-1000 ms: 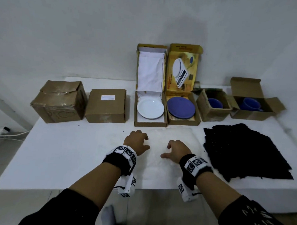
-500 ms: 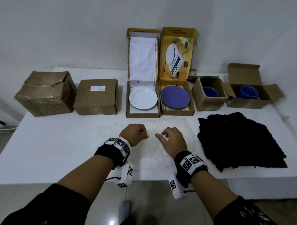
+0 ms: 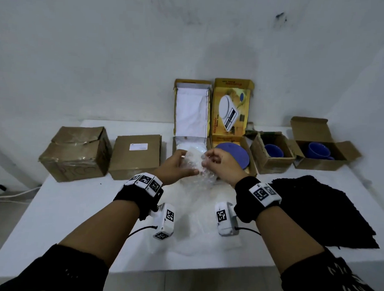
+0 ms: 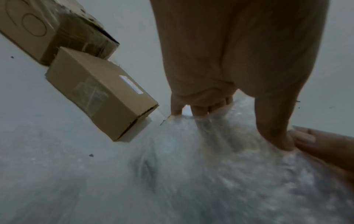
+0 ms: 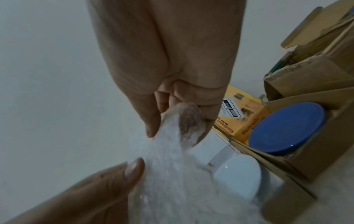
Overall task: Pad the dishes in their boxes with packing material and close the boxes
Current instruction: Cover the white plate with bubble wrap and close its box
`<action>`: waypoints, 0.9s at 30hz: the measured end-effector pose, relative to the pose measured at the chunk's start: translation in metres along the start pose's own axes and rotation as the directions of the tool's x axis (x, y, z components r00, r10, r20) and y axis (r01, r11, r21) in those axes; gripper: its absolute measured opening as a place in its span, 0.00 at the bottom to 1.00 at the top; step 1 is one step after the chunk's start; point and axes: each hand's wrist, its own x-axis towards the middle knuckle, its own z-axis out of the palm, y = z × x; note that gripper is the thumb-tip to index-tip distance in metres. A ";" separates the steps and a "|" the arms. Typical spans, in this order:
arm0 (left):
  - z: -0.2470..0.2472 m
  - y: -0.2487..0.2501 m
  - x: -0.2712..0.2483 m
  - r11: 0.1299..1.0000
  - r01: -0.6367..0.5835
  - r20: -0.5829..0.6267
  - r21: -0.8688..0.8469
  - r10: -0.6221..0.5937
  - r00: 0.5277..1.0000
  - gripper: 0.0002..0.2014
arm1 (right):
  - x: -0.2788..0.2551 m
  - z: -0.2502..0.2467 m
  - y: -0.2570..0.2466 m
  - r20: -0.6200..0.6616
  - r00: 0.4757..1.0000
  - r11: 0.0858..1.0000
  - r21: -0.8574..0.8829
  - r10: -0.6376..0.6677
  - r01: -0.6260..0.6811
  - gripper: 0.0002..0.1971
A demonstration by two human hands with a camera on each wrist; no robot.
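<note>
Both hands hold up one sheet of clear bubble wrap [image 3: 194, 165] just in front of the open box with the white plate [image 3: 198, 148]. My left hand [image 3: 177, 164] grips its left edge between thumb and fingers [image 4: 199, 109]. My right hand [image 3: 216, 160] pinches its top right edge [image 5: 184, 121]. The sheet's lower end trails onto more bubble wrap [image 3: 205, 230] lying on the table. The white plate [image 5: 239, 174] is partly hidden by the sheet. A blue plate [image 3: 236, 154] lies in the yellow box [image 3: 232, 107] beside it.
Two open cardboard boxes, each with a blue cup [image 3: 273, 150] [image 3: 318, 151], stand at the right. A pile of black packing mats [image 3: 319, 210] lies in front of them. Two shut cardboard boxes [image 3: 76, 154] [image 3: 135, 155] stand at the left. A wall rises behind the table.
Both hands were resting curled on the flat bubble wrap; they have since taken hold of a sheet and lifted it forward toward the white plate's box.
</note>
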 end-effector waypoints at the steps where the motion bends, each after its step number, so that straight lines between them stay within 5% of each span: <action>1: -0.006 0.001 0.001 0.999 0.016 0.021 0.030 -0.016 1.000 0.36 | 0.006 -0.001 -0.006 -0.058 0.998 1.000 0.005 0.000 0.000 0.10; 5: -0.019 0.009 0.001 0.999 0.012 -0.020 -0.044 -0.013 1.000 0.20 | 0.024 0.004 -0.013 -0.187 0.974 0.976 -0.196 -0.129 0.092 0.06; 10: -0.035 0.009 0.004 0.989 -0.071 -0.095 -0.131 0.059 0.994 0.19 | 0.029 0.022 -0.002 0.053 0.981 0.901 -0.387 -0.188 0.194 0.14; 16: -0.049 -0.001 0.006 0.979 0.012 -0.425 0.202 0.077 0.902 0.19 | 0.042 0.037 -0.014 -0.089 0.963 0.920 -0.332 -0.253 0.211 0.06; 20: -0.048 0.000 0.009 0.965 0.052 -0.231 -0.255 -0.114 0.966 0.20 | 0.051 0.040 -0.021 -0.021 0.987 0.974 -0.163 -0.160 0.154 0.03; 27: -0.045 -0.011 0.030 0.805 0.080 -0.173 -0.588 -0.222 0.960 0.26 | 0.060 0.042 -0.010 -0.042 0.999 1.000 0.013 -0.017 0.018 0.04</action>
